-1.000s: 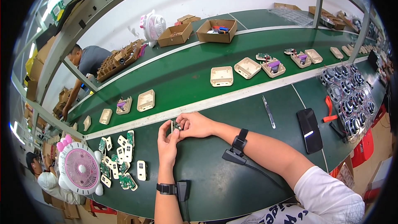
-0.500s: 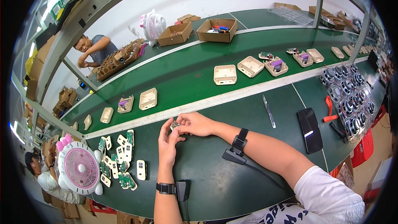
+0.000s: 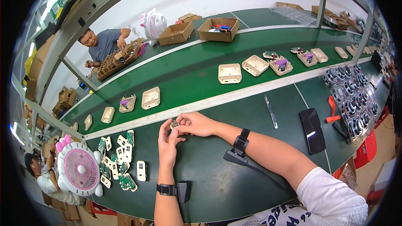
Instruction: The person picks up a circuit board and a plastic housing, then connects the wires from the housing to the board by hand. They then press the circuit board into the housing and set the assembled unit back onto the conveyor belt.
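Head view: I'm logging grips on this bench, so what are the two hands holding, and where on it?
Both the left hand and right hand pinch one small part between their fingertips; which part of it cannot be told.

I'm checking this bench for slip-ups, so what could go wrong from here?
The small part is pinched between the left hand and right hand above the green bench; it could slip and roll away. The right forearm lies near the tweezers and black phone, and might nudge them.
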{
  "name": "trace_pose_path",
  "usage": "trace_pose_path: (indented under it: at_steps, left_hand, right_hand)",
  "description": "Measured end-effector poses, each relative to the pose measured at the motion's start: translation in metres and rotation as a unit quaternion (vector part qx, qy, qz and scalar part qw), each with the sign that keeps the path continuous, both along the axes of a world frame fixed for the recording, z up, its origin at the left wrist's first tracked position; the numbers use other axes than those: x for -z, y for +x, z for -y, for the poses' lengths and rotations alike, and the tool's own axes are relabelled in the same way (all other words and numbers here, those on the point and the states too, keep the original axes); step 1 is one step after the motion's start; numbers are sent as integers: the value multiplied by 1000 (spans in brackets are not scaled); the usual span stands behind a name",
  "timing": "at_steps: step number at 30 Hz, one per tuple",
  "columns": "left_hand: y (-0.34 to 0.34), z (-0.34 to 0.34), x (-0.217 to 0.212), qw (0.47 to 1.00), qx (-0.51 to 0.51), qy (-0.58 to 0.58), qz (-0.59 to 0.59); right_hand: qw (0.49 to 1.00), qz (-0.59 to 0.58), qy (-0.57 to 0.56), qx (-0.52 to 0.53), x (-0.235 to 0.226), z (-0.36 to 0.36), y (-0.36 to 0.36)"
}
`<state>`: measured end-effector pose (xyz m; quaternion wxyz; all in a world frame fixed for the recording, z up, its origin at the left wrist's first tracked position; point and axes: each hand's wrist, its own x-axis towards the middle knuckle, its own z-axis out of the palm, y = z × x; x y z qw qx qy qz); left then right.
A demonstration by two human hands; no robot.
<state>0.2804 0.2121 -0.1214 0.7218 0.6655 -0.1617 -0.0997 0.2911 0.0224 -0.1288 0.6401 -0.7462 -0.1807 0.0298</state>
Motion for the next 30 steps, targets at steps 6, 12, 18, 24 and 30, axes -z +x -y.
trace_pose_path:
  at_steps: [6,12,18,24,30]
  left_hand:
    - [1,-1,1,1000,-2,-11,-24]
    - [0,-1,-1,1000,9,-6,-25]
    - [-2,0,-2,1000,14,1,-10]
    - [-1,-1,-1,1000,18,0,-3]
    - [-1,-1,-1,1000,17,2,-8]
  right_hand:
    - [1000,-10,15,-4,0,-1,0]
    - [1000,-4,7,5,-1,0,0]
    - [1000,-14,-5,22,-3,0,-2]
    - [999,19,-17,31,-2,0,-2]
    - [1000,3,-9,29,-4,0,-3]
